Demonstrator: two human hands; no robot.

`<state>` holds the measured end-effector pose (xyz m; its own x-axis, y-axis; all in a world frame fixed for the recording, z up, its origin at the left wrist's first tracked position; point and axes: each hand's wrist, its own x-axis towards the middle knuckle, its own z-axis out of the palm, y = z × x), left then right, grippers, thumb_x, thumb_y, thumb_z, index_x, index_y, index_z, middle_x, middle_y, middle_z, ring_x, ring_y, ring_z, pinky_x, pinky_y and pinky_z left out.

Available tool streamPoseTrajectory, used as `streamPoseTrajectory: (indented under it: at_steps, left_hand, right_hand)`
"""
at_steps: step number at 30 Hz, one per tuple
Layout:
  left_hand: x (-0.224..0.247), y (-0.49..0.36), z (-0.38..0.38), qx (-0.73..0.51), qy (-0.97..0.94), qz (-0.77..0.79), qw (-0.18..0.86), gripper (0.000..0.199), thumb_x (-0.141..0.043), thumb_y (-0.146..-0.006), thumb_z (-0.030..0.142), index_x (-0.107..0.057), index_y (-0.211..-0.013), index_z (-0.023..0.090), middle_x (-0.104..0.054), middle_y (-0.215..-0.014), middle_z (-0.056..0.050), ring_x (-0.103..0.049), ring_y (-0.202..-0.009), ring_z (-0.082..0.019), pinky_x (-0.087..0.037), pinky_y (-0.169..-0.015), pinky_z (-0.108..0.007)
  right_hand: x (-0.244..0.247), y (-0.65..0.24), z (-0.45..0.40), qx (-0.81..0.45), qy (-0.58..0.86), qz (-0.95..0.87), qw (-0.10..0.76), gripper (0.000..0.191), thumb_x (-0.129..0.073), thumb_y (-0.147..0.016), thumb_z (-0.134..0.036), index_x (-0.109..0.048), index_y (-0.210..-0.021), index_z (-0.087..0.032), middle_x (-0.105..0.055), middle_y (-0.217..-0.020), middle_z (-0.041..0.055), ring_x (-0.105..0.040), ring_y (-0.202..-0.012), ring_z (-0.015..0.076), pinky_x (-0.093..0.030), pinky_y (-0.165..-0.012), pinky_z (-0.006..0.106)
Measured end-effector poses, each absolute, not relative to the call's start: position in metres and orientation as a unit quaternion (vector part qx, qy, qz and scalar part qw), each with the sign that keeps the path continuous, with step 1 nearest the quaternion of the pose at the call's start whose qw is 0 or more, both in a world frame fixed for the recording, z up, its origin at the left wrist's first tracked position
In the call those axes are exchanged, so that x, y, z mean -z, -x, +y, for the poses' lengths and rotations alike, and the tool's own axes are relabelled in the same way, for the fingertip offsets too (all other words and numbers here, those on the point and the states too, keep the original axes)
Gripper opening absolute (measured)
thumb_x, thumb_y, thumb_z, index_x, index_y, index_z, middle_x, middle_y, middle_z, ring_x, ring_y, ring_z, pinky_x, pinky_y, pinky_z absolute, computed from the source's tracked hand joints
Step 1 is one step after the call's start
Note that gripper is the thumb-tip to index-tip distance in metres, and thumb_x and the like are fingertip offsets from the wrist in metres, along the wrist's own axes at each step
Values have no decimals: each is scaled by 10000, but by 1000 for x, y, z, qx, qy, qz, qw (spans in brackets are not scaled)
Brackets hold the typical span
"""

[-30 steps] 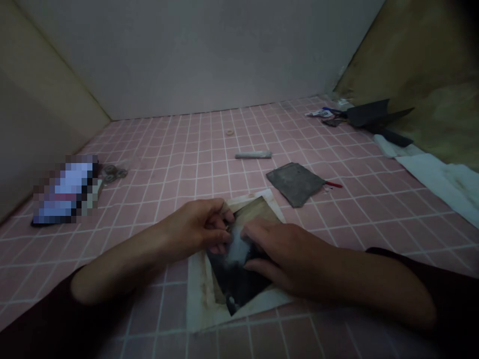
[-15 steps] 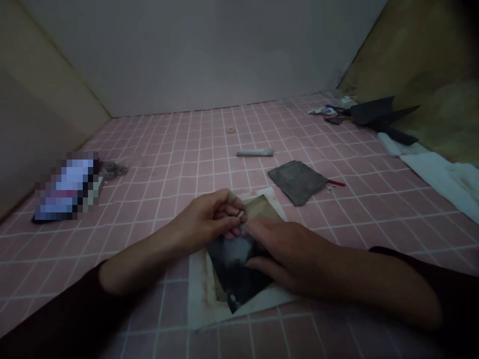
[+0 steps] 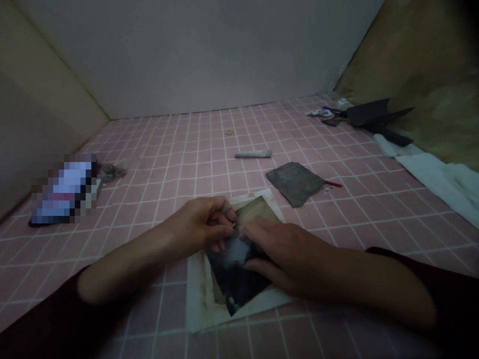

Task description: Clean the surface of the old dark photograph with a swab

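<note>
My left hand (image 3: 204, 219) is closed in a pinch above a dark sheet that looks like sandpaper (image 3: 243, 291). Between its thumb and fingers is a small pale thing, too small to make out. Reaching in from the right, my right hand (image 3: 286, 249) lies over the sheet's right side, fingers stretched toward the left fingertips and thumb apart; the fingertips are slightly blurred. A whitish dusty patch shows mid-sheet. Under it are a brownish sheet (image 3: 258, 209) and a stained white paper (image 3: 196, 304).
Behind my hands lie a grey square pad (image 3: 295, 182) with a red stick (image 3: 334, 184), a grey rod (image 3: 253, 154) and a pale ring (image 3: 229, 131). A blurred-out phone (image 3: 63, 192) and several small rings (image 3: 110, 172) are left. Dark folded sheets (image 3: 370, 112) and white paper (image 3: 441, 174) line the right wall.
My left hand has shifted slightly left and down, its fingertips now a little apart from my right hand. My right hand stays over the sheet.
</note>
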<state>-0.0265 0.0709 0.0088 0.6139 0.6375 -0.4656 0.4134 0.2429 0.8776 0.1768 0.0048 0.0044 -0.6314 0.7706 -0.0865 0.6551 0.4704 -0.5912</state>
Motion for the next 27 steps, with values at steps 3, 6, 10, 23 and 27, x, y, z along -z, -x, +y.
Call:
streamPoseTrajectory:
  at_steps: [3, 6, 10, 23, 27]
  left_hand:
    - [-9, 27, 69, -88, -610, 436, 656, 204, -650, -792, 207, -514, -934, 153, -611, -617, 56, -602, -527, -84, -503, -523, -192]
    - [-4, 25, 69, -158, -607, 403, 667, 203, -648, -781, 180, -525, -940, 151, -649, -706, 34, -618, -616, -73, -516, -609, -192]
    - [-6, 26, 68, -110, -606, 416, 668, 188, -649, -778, 186, -534, -923, 150, -623, -689, 43, -600, -578, -71, -515, -581, -199]
    - [-9, 28, 67, -69, -629, 429, 645, 205, -637, -792, 231, -510, -939, 169, -607, -628, 55, -626, -538, -111, -507, -522, -218]
    - [-5, 26, 69, -161, -633, 398, 644, 216, -643, -788, 223, -525, -960, 167, -635, -729, 36, -616, -636, -82, -503, -618, -205]
  right_hand:
    - [-4, -177, 5, -306, 416, -851, 97, 147, -586, -866, -231, -520, -983, -172, -616, -938, 50, -568, -750, 180, -400, -638, 308]
    - [-3, -177, 6, -305, 419, -849, 101, 161, -587, -867, -244, -523, -997, -173, -614, -969, 60, -573, -784, 191, -409, -661, 319]
    - [-4, -176, 6, -314, 420, -846, 101, 135, -591, -862, -237, -527, -961, -174, -611, -935, 49, -564, -748, 175, -403, -644, 308]
    - [-3, -176, 5, -306, 421, -850, 86, 158, -579, -875, -251, -522, -999, -172, -623, -945, 58, -577, -770, 189, -402, -649, 312]
    - [-4, -176, 5, -296, 424, -850, 97, 167, -592, -865, -245, -517, -996, -174, -617, -967, 59, -569, -774, 185, -391, -653, 307]
